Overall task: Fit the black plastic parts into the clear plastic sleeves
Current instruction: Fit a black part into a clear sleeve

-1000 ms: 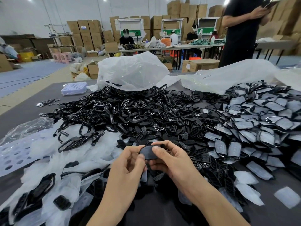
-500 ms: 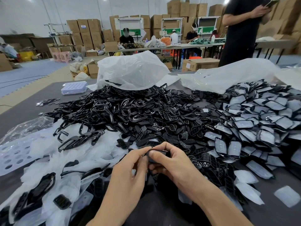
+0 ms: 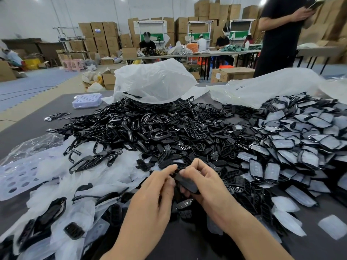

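A crumpled clear bag lies at the far side of the table, black pieces at its mouth running into the big heap; what the second bag holds cannot be told. One black part sits between both hands over the heap's near edge: left hand pinches its upper end, right hand curls around its right side

Left hand: pinching the black part with curled fingertips.
Right hand: gripping the same part, fingers curling round it.
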A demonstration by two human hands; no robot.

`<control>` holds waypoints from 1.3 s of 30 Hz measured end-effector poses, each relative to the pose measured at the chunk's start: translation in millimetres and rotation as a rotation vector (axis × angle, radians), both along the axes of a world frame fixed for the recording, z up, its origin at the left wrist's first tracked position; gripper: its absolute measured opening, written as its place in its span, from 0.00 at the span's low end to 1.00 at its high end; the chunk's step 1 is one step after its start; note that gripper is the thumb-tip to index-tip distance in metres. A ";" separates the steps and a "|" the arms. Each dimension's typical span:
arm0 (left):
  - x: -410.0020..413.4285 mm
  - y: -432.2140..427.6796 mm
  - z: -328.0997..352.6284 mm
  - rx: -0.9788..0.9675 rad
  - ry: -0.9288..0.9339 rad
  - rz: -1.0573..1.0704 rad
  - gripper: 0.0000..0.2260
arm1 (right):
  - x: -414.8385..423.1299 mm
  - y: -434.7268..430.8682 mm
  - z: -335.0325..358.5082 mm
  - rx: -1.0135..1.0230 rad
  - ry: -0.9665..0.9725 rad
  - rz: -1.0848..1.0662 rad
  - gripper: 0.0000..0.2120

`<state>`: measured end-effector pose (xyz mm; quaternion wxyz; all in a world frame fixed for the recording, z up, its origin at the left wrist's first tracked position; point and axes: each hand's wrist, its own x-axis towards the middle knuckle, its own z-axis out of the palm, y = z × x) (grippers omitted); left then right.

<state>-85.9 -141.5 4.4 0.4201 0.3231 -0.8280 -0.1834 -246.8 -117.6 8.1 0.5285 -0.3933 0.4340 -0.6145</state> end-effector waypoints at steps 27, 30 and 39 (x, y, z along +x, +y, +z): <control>-9.0 5.2 6.4 0.373 0.276 0.012 0.08 | 6.3 3.1 4.4 -0.043 0.006 0.009 0.11; -9.3 0.9 5.5 0.448 0.346 0.020 0.10 | 6.8 3.7 4.5 -0.068 0.128 0.003 0.04; -3.6 -13.8 -3.9 0.425 0.374 0.145 0.08 | 0.9 2.7 -2.7 -0.080 0.475 0.071 0.14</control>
